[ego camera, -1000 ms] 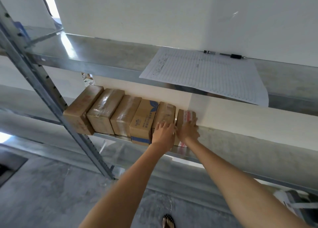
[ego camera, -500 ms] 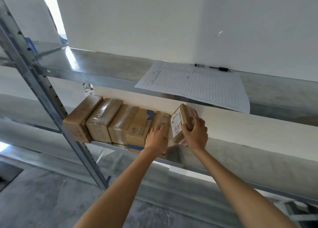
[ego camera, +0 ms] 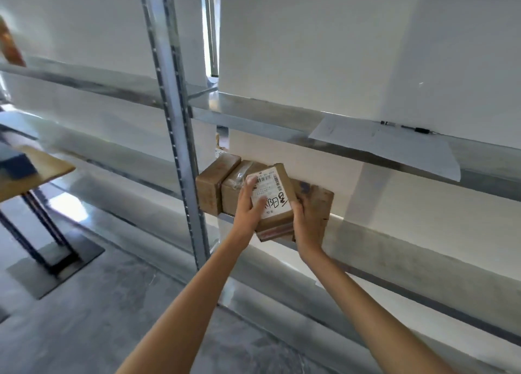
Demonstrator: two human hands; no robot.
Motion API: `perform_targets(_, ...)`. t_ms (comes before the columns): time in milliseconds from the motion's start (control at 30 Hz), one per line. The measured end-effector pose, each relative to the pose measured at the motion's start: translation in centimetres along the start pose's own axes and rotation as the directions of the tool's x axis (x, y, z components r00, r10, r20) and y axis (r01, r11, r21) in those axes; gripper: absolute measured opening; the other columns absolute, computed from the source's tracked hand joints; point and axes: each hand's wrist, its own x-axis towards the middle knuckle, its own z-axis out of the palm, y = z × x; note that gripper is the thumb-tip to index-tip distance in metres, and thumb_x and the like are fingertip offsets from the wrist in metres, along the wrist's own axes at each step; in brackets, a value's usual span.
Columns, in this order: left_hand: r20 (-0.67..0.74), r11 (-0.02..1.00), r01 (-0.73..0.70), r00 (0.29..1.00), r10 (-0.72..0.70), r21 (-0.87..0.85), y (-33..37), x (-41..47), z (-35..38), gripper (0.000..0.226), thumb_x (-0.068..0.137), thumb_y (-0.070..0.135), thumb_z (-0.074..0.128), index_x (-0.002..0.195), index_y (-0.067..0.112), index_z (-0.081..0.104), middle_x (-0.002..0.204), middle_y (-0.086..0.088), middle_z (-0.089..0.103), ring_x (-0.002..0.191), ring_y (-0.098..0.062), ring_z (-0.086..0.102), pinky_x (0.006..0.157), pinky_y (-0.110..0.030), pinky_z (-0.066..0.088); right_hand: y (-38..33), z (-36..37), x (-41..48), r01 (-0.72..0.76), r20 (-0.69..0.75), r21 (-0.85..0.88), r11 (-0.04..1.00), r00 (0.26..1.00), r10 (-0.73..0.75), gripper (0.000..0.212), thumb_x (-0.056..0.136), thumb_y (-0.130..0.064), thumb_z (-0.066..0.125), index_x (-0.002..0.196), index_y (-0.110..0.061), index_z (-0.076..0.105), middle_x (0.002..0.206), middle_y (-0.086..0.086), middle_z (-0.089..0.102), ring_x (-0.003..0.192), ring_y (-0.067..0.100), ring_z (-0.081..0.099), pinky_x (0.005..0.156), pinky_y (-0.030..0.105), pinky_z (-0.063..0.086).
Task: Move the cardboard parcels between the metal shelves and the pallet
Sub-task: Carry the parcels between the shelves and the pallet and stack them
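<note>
Though small enough to sit between two palms, probably light and stiff: a taped cardboard parcel (ego camera: 275, 201), label up, held clear of the shelf (ego camera: 380, 232) and just in front of the row of parcels (ego camera: 214, 187) at its 12 o'clock. Clamped from both flanks: left hand (ego camera: 248, 207) at the parcel's 9 o'clock with fingers laid over the label, right hand (ego camera: 308, 218) at 3 o'clock wrapped round the edge. Best taken by the two long sides as now, or from beneath. Possibly slick on the tape, easily dented at the corners. Cannot tell the contents or the true weight. Blocks most of the row behind. Blurred handwriting on the label. No pallet in view. At the frame's 9 o'clock, a tabletop (ego camera: 33, 173) cut off by the edge; at 2 o'clock, a sheet of paper (ego camera: 394, 148) and a pen (ego camera: 420, 130), print unreadable.
</note>
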Motion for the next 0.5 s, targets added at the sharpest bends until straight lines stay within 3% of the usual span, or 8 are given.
perform_targets(100,-0.131,0.999,-0.036,0.991,0.033,-0.017,0.8,-2.8,-4.7,0.043,0.089,0.032,0.056,0.128,0.046,0.045,0.139,-0.013,0.042,0.109,-0.029,0.063,0.079,-0.043,0.058,-2.5,3.2,-1.5,0.091,0.177,-0.009,0.996,0.98,-0.088,0.025,0.096,-0.016,0.043,0.114,-0.032,0.051,0.108,0.001,0.061,0.095,0.016,0.065,0.074,0.028,0.058)
perform_targets(200,-0.269,0.991,-0.132,0.954,0.135,0.029,2.2,-5.9,-8.8,0.041,0.092,0.026,0.055,0.129,0.038,0.042,0.141,-0.006,0.032,0.113,-0.027,0.059,0.079,-0.04,0.059,-4.5,6.2,-2.2,0.134,0.347,-0.016,0.991,0.93,-0.12,0.028,0.092,-0.023,0.047,0.119,-0.028,0.052,0.105,-0.002,0.065,0.088,0.016,0.068,0.072,0.038,0.059)
perform_targets(267,-0.359,0.985,-0.159,0.917,0.173,0.067,3.2,-7.5,-11.4,0.04,0.097,0.018,0.051,0.132,0.034,0.04,0.139,-0.001,0.028,0.112,-0.02,0.057,0.074,-0.027,0.058,-6.2,8.1,-3.4,0.185,0.405,-0.021,0.983,0.9,-0.16,0.027,0.093,-0.026,0.049,0.12,-0.027,0.051,0.104,-0.001,0.067,0.084,0.009,0.068,0.068,0.031,0.058)
perform_targets(333,-0.412,0.979,-0.168,0.889,0.202,0.118,4.0,-8.9,-13.9,0.042,0.097,0.019,0.052,0.135,0.034,0.04,0.14,0.0,0.026,0.107,-0.011,0.056,0.072,-0.02,0.057,-7.8,10.1,-5.2,0.206,0.429,0.097,0.974,0.874,-0.227,0.027,0.096,-0.013,0.046,0.121,-0.022,0.048,0.105,0.004,0.065,0.082,0.0,0.066,0.063,0.017,0.054)
perform_targets(400,-0.469,0.974,-0.151,0.857,0.214,0.169,5.0,-10.1,-16.3,0.045,0.097,0.021,0.053,0.139,0.032,0.04,0.14,-0.001,0.027,0.105,-0.008,0.056,0.072,-0.018,0.056,-9.2,12.4,-6.7,0.263,0.437,0.184,0.947,0.841,-0.319,0.034,0.094,-0.013,0.045,0.128,-0.02,0.046,0.117,0.011,0.059,0.096,0.01,0.066,0.068,0.021,0.056)
perform_targets(500,-0.558,0.965,-0.157,0.791,0.251,0.212,5.6,-11.8,-19.7,0.044,0.098,0.025,0.051,0.14,0.036,0.041,0.14,-0.003,0.026,0.111,-0.015,0.054,0.077,-0.022,0.057,-10.8,15.3,-8.5,0.411,0.505,0.214,0.886,0.729,-0.461,0.053,0.088,-0.027,0.042,0.14,-0.027,0.035,0.139,0.01,0.044,0.123,0.022,0.051,0.091,0.039,0.053)
